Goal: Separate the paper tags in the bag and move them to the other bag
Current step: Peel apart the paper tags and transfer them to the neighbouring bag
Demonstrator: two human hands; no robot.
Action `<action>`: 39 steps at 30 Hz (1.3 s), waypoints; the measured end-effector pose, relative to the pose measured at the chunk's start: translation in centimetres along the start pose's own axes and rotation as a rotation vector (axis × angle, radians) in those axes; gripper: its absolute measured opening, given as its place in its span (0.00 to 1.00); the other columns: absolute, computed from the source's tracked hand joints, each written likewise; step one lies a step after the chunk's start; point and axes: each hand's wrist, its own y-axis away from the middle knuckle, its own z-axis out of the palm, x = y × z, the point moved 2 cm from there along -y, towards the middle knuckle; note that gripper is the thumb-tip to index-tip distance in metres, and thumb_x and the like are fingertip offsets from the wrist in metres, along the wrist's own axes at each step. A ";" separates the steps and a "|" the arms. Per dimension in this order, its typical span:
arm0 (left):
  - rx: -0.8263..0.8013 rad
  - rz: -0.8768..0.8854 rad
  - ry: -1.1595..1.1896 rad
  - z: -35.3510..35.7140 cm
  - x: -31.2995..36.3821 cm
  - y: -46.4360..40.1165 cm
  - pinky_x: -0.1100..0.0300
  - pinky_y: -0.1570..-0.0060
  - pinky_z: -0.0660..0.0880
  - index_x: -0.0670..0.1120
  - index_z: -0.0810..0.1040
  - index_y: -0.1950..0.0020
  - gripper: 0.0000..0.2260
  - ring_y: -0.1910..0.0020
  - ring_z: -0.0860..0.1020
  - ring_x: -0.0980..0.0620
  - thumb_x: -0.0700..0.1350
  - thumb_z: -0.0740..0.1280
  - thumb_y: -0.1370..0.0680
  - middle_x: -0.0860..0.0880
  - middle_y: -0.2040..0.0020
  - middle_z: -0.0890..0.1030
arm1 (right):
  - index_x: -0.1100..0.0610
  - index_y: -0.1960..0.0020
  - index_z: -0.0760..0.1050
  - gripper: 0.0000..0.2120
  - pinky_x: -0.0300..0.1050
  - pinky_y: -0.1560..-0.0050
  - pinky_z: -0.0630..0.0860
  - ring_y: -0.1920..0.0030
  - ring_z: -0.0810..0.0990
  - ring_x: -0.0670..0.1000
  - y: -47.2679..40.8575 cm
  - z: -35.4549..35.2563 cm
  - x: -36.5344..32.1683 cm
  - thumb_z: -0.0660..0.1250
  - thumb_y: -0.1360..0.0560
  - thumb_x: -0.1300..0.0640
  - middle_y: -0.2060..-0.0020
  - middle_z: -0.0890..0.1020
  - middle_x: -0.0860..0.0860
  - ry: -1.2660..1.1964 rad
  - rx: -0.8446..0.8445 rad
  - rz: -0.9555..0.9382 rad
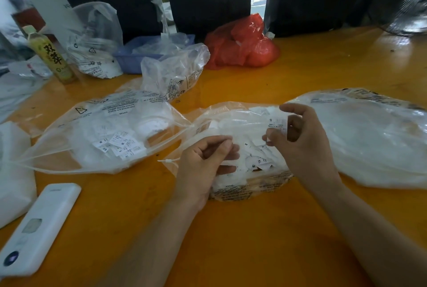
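Both hands are over the middle bag (233,124), a clear plastic one full of little white paper tags (256,159) with size letters like S, M and XL on them. The right hand (302,145) pinches a small printed tag (278,124) between thumb and fingertips, just above the pile. The left hand (203,164) has its fingers curled and pinches something white and thin, though it's blurry so I can't tell if that's a tag or bag film. The second bag (104,129) lies just to the left on the orange table (231,240), with a few tags inside. A white remote (39,226) lies near the left edge.
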 end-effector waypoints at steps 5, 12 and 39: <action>0.020 -0.009 0.007 -0.2 -0.1 -0.1 0.62 0.63 0.83 0.51 0.90 0.50 0.07 0.49 0.88 0.48 0.47 0.77 0.27 0.44 0.50 0.89 | 0.52 0.43 0.75 0.09 0.39 0.59 0.82 0.62 0.85 0.47 0.1 0.0 -0.3 0.71 0.20 0.61 0.59 0.86 0.49 -0.114 -0.093 0.020; -0.026 0.023 0.059 -0.1 -0.4 -0.2 0.58 0.47 0.84 0.46 0.87 0.45 0.18 0.47 0.88 0.42 0.48 0.81 0.32 0.40 0.49 0.88 | 0.49 0.43 0.80 0.09 0.36 0.62 0.79 0.65 0.81 0.43 0.4 0.1 -0.5 0.74 0.23 0.53 0.63 0.85 0.49 -0.069 -0.077 -0.051; -0.102 0.070 -0.181 -0.2 -0.8 0.1 0.57 0.42 0.83 0.55 0.89 0.47 0.08 0.45 0.87 0.49 0.50 0.77 0.26 0.47 0.49 0.89 | 0.52 0.44 0.81 0.07 0.34 0.56 0.77 0.57 0.80 0.44 1.2 0.6 -1.5 0.70 0.20 0.62 0.58 0.82 0.41 0.249 -0.072 -0.415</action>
